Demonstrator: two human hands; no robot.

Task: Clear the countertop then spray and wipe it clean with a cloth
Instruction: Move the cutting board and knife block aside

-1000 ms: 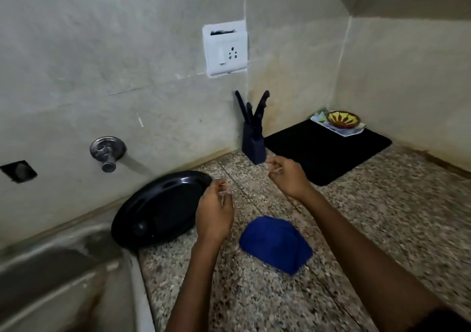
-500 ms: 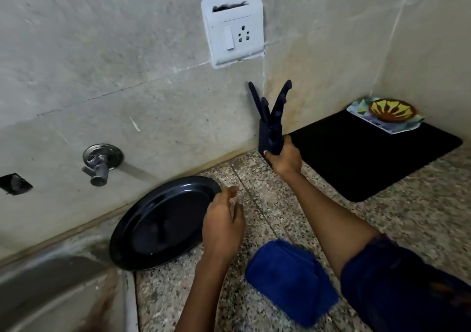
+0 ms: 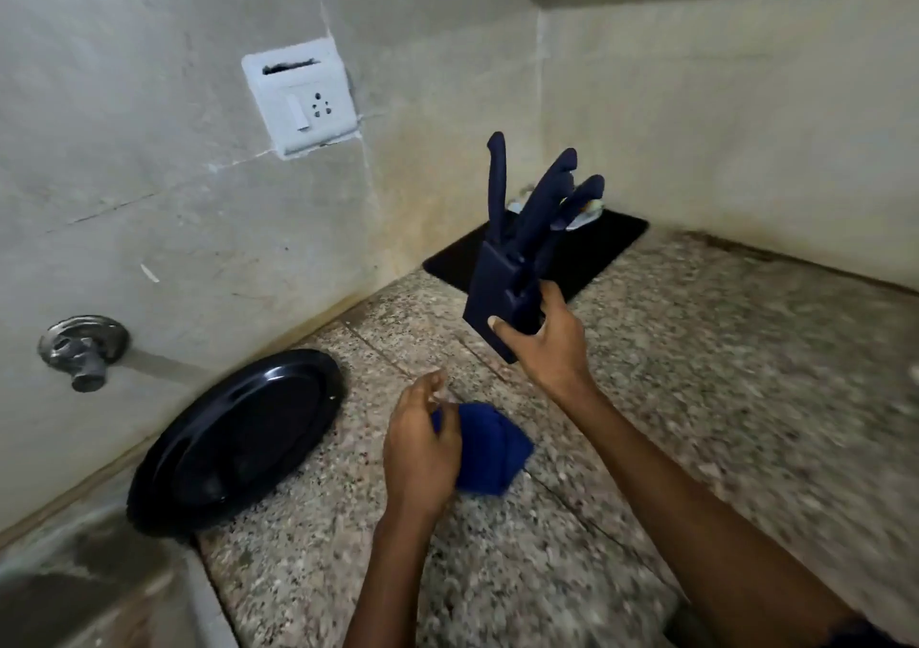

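My right hand grips a dark blue knife block by its base and holds it tilted in the air above the speckled granite countertop. Three dark knife handles stick up out of it. My left hand hovers with its fingers loosely curled over a folded blue cloth that lies on the counter; whether it touches the cloth I cannot tell. A black oval plate rests on the counter's left end, against the wall.
A black mat lies in the back corner, with a small dish partly hidden behind the knife handles. A steel sink sits at the lower left below a wall tap. A white socket plate is on the wall.
My right hand reached the knife block by the wall, took hold of it and lifted it up off the counter toward me. My left hand dropped down over the blue cloth.
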